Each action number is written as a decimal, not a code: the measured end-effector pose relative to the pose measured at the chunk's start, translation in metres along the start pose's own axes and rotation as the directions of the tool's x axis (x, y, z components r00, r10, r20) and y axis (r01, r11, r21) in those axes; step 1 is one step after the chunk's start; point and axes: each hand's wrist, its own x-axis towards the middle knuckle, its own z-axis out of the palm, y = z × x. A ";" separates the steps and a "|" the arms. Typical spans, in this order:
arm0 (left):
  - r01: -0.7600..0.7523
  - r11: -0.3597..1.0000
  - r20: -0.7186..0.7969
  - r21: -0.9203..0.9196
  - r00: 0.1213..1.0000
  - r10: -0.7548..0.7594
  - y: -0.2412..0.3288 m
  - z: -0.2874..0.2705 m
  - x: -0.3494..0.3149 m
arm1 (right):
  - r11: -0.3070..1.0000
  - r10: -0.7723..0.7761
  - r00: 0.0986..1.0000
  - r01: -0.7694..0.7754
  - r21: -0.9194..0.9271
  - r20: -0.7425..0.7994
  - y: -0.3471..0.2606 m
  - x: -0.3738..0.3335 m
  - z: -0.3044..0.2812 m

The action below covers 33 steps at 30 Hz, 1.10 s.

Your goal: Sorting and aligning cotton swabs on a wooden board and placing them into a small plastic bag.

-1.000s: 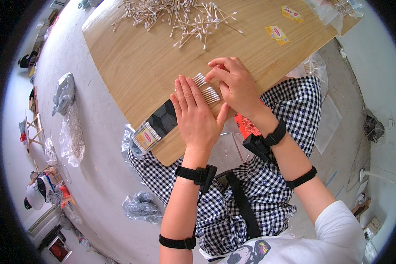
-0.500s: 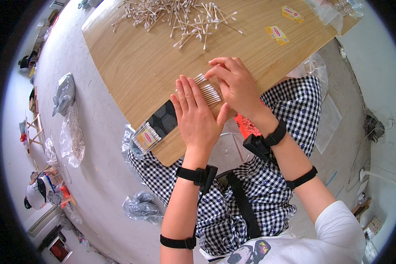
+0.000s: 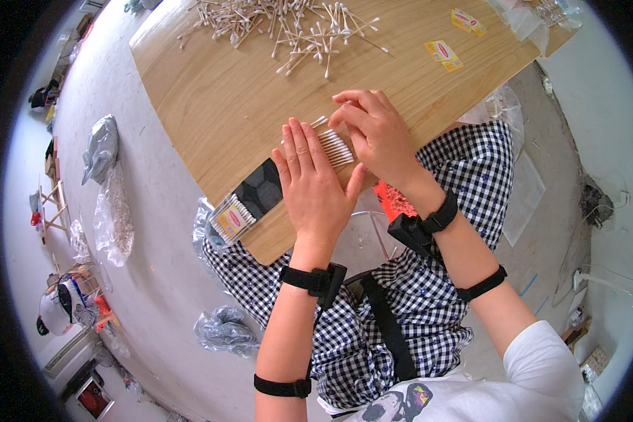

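1. my left hand (image 3: pixel 316 186) lies flat, thumb spread, over a row of cotton swabs (image 3: pixel 337 146) on the wooden table (image 3: pixel 207 105).
2. my right hand (image 3: pixel 378 133) curls beside the row's tips; i cannot tell whether it pinches any.
3. a loose swab pile (image 3: pixel 243 17) lies farther off.

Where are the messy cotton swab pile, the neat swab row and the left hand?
Messy cotton swab pile (image 3: pixel 243 15), head view: its crowded part.
Neat swab row (image 3: pixel 336 148), head view: its uncovered part.
Left hand (image 3: pixel 314 176), head view: its back.

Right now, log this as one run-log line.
left hand: flat over row of white-tipped cotton swabs | right hand: bent beside them | beyond: loose swab pile
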 end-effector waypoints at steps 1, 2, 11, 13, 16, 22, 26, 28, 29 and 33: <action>0.000 1.000 0.000 -0.002 1.000 0.000 0.000 0.000 0.000 | 1.000 0.000 1.000 0.000 -0.002 0.001 -0.001 0.000 0.000; -0.003 1.000 0.012 0.003 1.000 0.003 0.000 0.000 0.000 | 1.000 0.010 1.000 -0.010 0.003 -0.002 -0.001 0.000 0.000; -0.015 1.000 0.009 -0.008 1.000 0.016 -0.004 0.000 -0.001 | 1.000 0.019 1.000 -0.019 0.013 0.016 -0.003 0.005 0.004; -0.020 1.000 0.011 0.005 1.000 0.020 -0.003 0.000 -0.003 | 0.999 0.034 0.999 -0.035 0.034 0.013 -0.006 0.011 0.004; -0.009 1.000 0.010 -0.012 1.000 0.010 0.000 -0.003 -0.005 | 0.997 -0.063 0.997 0.064 -0.033 0.033 -0.005 0.024 0.008; 0.026 0.998 0.006 -0.065 1.000 -0.026 -0.005 -0.019 -0.018 | 0.953 -0.138 0.990 0.143 -0.266 0.038 0.005 0.039 0.010; 0.135 0.834 -0.063 -0.535 0.978 -0.199 -0.013 -0.026 -0.026 | 0.987 0.111 0.992 -0.103 0.122 -0.063 -0.001 0.022 0.001; 0.103 0.390 -0.069 -0.915 0.913 -0.403 -0.016 -0.027 -0.024 | 0.885 0.286 0.958 -0.259 0.386 -0.014 -0.019 0.009 -0.003; 0.104 0.382 -0.064 -0.918 0.913 -0.403 -0.015 -0.023 -0.021 | 0.750 0.385 0.923 -0.320 0.578 0.012 -0.027 0.002 -0.002; 0.005 -0.041 0.027 -0.999 0.839 -0.544 -0.002 -0.012 -0.010 | 0.496 0.472 0.874 -0.372 0.785 0.116 -0.047 -0.010 0.018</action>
